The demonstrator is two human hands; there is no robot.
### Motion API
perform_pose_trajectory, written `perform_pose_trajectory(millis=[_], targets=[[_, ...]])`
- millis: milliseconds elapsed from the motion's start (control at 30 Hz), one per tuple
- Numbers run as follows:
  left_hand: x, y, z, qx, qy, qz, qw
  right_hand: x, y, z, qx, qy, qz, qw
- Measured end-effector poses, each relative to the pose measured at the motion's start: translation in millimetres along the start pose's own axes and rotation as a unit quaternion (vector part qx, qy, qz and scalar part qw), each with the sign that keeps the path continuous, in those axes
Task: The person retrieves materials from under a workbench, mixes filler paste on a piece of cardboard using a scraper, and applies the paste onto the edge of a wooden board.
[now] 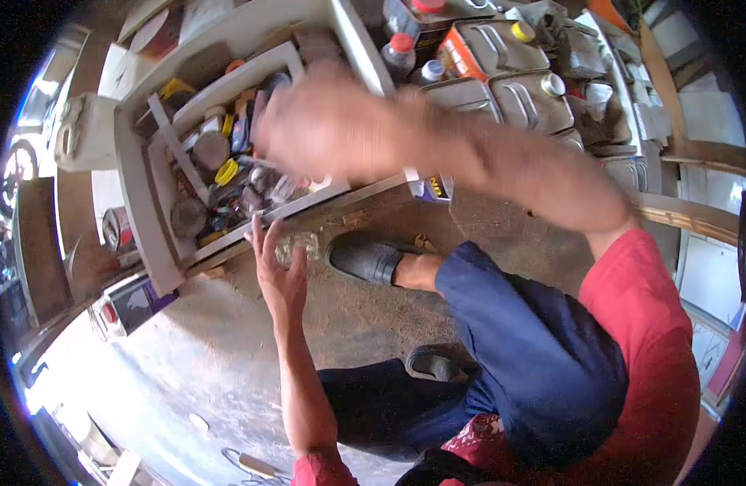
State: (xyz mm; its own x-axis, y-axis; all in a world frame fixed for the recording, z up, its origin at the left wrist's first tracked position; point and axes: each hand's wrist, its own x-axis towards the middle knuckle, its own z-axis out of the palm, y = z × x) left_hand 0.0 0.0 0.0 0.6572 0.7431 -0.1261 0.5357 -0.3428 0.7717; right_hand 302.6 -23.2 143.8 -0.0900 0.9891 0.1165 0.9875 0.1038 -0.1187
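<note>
My left hand [281,263] is at the front edge of a grey wooden drawer [219,245], its fingers spread and nothing seen in them. Just beside those fingers, near the floor, is a clear, glass-like object [306,243], partly covered by the hand. Stretched across the drawer's right side is my right hand [312,121], smeared by motion, so its fingers and anything in them cannot be made out. Inside the drawer lie jumbled small things, among them a yellow ring-shaped cap [226,171], a round tin [211,150] and a wooden strip [179,150].
Several metal cans [523,101] and a red-capped bottle [399,55] stand right of the drawer. A pale plastic jug [85,132] is at its left. Below it are my shoe [361,259] and the dusty floor [308,336]. A power strip [255,464] lies near the bottom.
</note>
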Motion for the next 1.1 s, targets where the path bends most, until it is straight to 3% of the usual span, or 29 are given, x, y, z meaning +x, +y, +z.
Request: perform_pose_trajectory(millis=[33, 133, 167, 233, 433, 500, 567, 600, 633, 700, 733, 800, 967, 1033, 1100], targets=[[-4, 8, 1, -0.017, 0.004, 0.0, 1.0, 0, -2, 0, 0.005, -0.003, -0.006, 1.0], [-3, 3, -10, 0.0, 0.012, -0.005, 1.0, 27, 26, 29, -0.057, -0.231, 0.051, 0.97], [-4, 4, -9, -0.001, 0.011, -0.007, 1.0, 25, 32, 48, -0.056, -0.234, 0.049, 0.969], [-4, 6, -7, -0.005, 0.012, -0.011, 1.0, 18, 34, 75, -0.042, -0.358, 0.004, 0.933], [-2, 6, -8, 0.019, 0.015, 0.0, 1.0, 5, 34, 103, -0.123, -0.446, -0.051, 0.885], [-2, 6, -9, 0.023, 0.013, -0.006, 1.0, 5, 39, 99, -0.133, -0.41, -0.067, 0.9], [-2, 4, -9, 0.022, 0.014, -0.004, 1.0, 23, 46, 94, -0.051, -0.426, 0.052, 0.902], [-2, 4, -8, 0.022, 0.016, -0.005, 1.0, 30, 45, 74, -0.094, -0.418, 0.031, 0.903], [-2, 5, -8, 0.024, 0.018, -0.009, 1.0, 39, 55, 71, -0.116, -0.379, 0.014, 0.918], [-1, 5, -7, 0.027, 0.022, -0.011, 0.999, 56, 73, 64, -0.137, -0.314, 0.08, 0.936], [0, 5, -7, 0.034, 0.023, -0.009, 0.999, 64, 92, 73, -0.139, -0.312, 0.079, 0.937], [0, 5, -6, 0.041, 0.027, -0.008, 0.999, 75, 129, 104, -0.102, -0.215, 0.111, 0.965], [-2, 8, -2, 0.055, 0.032, -0.004, 0.998, 67, 124, 131, -0.173, -0.265, 0.003, 0.948], [-3, 10, -2, 0.066, 0.032, 0.0, 0.997, 55, 138, 159, -0.274, -0.142, -0.089, 0.947], [-3, 11, -4, 0.076, 0.031, 0.003, 0.997, 54, 144, 160, -0.275, -0.117, -0.084, 0.951]])
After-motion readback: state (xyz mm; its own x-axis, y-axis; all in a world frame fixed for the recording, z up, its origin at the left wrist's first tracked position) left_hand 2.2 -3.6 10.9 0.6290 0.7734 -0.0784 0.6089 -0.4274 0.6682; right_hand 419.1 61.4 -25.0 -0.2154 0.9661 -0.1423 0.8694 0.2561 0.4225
